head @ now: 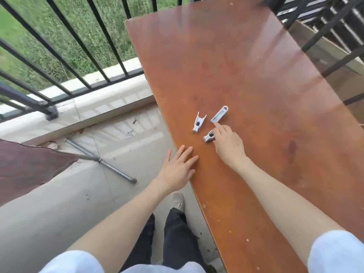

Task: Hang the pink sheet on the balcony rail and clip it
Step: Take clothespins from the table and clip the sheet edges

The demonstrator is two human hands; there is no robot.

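On the balcony, scene: a person stood beside a brown table (246, 79) next to the black balcony rail (65, 48).
Pink sheet: a dull pink-brown cloth (29, 168) showed at the left edge of the view, low beside the rail and well apart from the table; its surface looked plain and slightly wrinkled, and its near edge ran dark and uneven. What held it up could not be told.
Clips: three pale grey clips lay near the left edge of the table. The left clip (199, 124) lay with its two prongs spread and pointing away. The far clip (220, 114) lay long and flat. The near clip (209, 136) was partly covered by the right hand.
Left hand: the left hand (178, 168) lay flat with straight fingers on the table edge, holding nothing.
Right hand: the right hand (228, 143) pointed its index finger at the end of the far clip, while the other fingers curled beside the near clip; a real grasp could not be seen.
Open room: most of the table surface beyond the clips was bare wood; a grey metal pole (102, 160) lay on the concrete floor (59, 203) between rail and table.
Writing: small marks on the far clip were too small to read.
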